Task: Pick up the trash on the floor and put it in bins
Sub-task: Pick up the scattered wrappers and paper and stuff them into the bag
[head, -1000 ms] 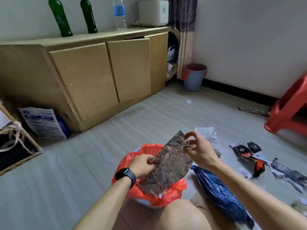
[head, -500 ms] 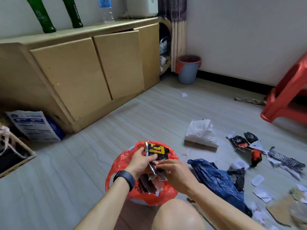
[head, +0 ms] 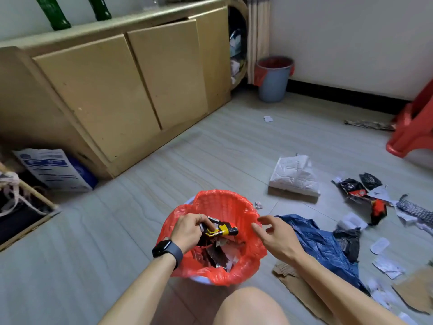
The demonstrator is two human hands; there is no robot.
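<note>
The left hand (head: 187, 229) still grips the folded black wrapper (head: 219, 229) inside the red-lined bin (head: 225, 202); the right hand (head: 274, 235) has let go and hovers, fingers spread, over the rim.

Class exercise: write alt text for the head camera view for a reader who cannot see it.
The left hand pushes a crumpled black-and-yellow wrapper into a red-lined bin; the right hand hovers open beside it. Wrappers, paper and a blue bag litter the floor.
</note>
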